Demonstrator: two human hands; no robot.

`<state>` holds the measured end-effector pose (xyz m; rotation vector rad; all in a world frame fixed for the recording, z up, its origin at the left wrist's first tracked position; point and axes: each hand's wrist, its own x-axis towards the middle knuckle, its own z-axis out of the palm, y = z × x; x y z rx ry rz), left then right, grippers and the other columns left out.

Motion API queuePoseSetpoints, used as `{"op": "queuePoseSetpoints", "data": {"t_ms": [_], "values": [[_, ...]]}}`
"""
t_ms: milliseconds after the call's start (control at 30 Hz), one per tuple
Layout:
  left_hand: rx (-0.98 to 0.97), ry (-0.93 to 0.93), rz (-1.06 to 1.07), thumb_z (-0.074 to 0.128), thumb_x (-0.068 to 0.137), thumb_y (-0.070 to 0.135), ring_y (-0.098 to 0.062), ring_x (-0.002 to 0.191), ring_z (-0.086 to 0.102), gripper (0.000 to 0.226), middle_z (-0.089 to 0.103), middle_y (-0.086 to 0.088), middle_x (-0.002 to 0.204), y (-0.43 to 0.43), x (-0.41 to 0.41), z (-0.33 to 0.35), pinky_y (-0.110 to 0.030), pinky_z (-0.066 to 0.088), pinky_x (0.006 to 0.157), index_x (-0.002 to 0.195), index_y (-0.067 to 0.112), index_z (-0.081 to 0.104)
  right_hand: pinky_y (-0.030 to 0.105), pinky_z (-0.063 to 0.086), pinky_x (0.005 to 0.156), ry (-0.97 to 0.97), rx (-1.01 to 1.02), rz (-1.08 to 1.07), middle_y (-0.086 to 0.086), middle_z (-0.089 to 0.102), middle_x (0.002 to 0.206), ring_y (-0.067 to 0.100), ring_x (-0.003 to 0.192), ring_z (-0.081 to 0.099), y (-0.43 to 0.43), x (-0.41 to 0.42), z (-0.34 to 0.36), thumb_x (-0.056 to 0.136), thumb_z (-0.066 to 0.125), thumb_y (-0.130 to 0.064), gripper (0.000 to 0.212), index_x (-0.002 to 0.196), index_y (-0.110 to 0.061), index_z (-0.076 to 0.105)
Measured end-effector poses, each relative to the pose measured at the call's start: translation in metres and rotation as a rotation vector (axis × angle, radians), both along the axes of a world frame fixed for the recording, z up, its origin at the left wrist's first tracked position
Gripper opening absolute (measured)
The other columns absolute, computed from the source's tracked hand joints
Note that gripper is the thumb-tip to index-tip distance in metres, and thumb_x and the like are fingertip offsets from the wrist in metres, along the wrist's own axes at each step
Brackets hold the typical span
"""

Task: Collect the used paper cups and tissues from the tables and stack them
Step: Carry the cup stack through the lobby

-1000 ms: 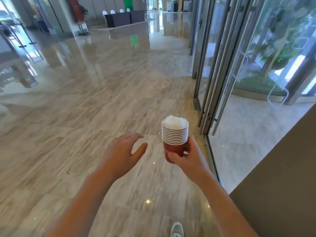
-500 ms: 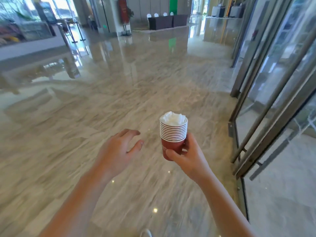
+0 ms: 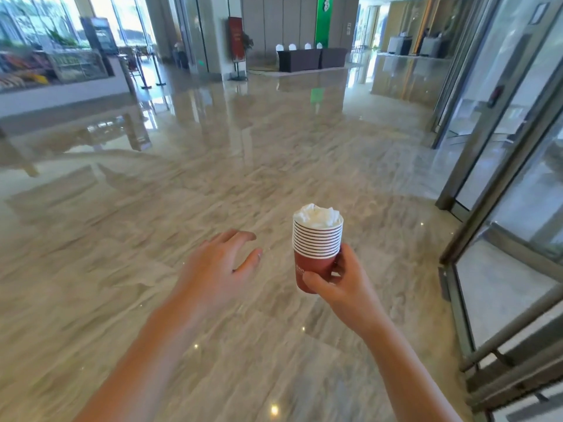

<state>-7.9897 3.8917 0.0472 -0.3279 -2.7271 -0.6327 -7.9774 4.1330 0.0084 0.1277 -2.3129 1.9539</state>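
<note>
From the camera on my head, my right hand sits just right of the frame's centre, gripping the stack of paper cups. My thumb crosses the front of the red bottom cup and my fingers wrap its far side. The stack stands upright, its white rims layered one above another, and a crumpled white tissue fills the top cup, bulging just past the rim.

My left hand hovers to the left of the stack, near it but apart. It is palm down and holds nothing, with its fingers loosely spread and a little bent. Both bare forearms reach in from the lower edge.

Under them spreads a glossy marble floor, streaked and reflective. Metal-framed glass doors run down the right side. In the upper middle, far off, stand dark-draped tables with white chair backs behind them, below a green banner. A red sign stand is to their left, and a display counter fills the upper left corner.
</note>
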Motion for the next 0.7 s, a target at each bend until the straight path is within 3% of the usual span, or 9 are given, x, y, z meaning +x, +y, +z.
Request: {"op": "queuePoseSetpoints", "data": {"t_ms": [233, 433, 700], "values": [[-0.019, -0.044, -0.041, 0.042, 0.095, 0.059, -0.009, 0.116, 0.058, 0.040, 0.060, 0.021, 0.124, 0.012, -0.169, -0.019, -0.037, 0.046, 0.098, 0.122, 0.036, 0.057, 0.045, 0.060, 0.096, -0.018, -0.002, -0.013, -0.009, 0.073, 0.108, 0.011, 0.103, 0.072, 0.008, -0.166, -0.017, 0.063, 0.080, -0.043, 0.056, 0.113, -0.030, 0.060], [-0.058, -0.070, -0.040, 0.042, 0.095, 0.060, -0.009, 0.115, 0.057, 0.039, 0.057, 0.023, 0.126, 0.033, -0.330, -0.017, -0.032, 0.046, 0.094, 0.124, 0.038, 0.056, 0.044, 0.060, 0.096, -0.008, -0.031, 0.002, -0.016, 0.073, 0.106, 0.008, 0.102, 0.072, 0.029, -0.334, -0.020, 0.069, 0.083, -0.034, 0.051, 0.114, -0.036, 0.059], [-0.026, -0.012, 0.063, 0.041, 0.093, 0.061, -0.011, 0.111, 0.060, 0.040, 0.061, 0.022, 0.120, 0.021, -0.509, 0.007, -0.034, 0.048, 0.089, 0.120, 0.037, 0.058, 0.042, 0.061, 0.092, 0.034, -0.040, 0.063, -0.011, 0.074, 0.106, 0.010, 0.101, 0.072, 0.016, -0.532, 0.008, 0.063, 0.082, -0.045, 0.059, 0.115, -0.029, 0.060]]}}
